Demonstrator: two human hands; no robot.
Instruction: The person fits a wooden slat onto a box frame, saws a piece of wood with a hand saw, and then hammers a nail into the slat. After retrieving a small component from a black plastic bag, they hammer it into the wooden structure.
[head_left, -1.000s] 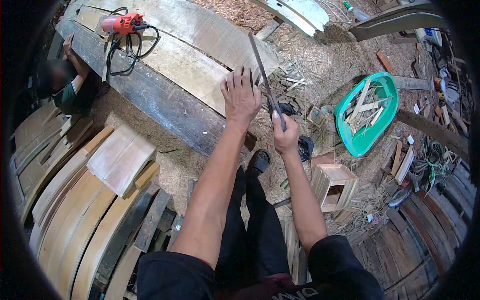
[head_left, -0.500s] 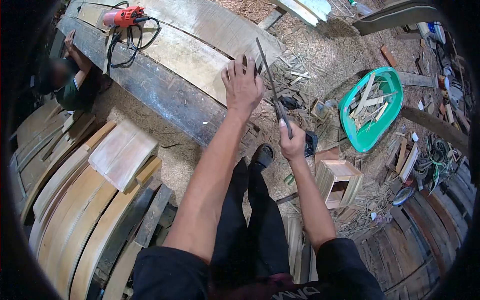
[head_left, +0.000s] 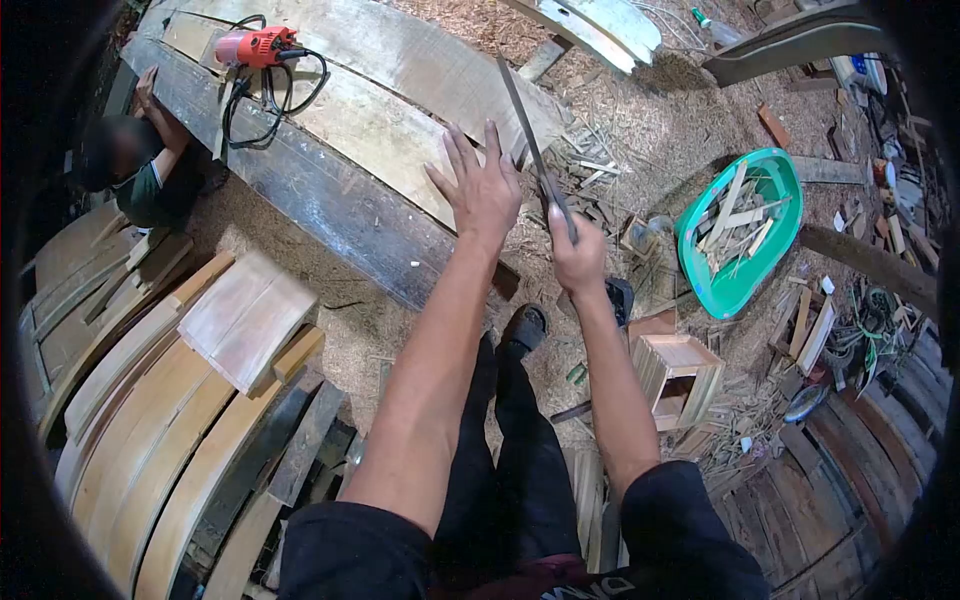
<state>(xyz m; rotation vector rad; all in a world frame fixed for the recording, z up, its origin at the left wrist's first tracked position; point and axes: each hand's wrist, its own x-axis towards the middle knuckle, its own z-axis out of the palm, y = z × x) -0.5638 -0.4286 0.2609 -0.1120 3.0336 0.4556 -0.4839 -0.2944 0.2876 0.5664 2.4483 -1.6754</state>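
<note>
Fanned wider than a moment earlier, the fingers of the left hand were released over the near end of the board, contact being unclear. Clenched around the lower end of the blade, the right hand held it aslant beside the board. A red power tool lay farther along the bench; a green tub contained scraps.
</note>
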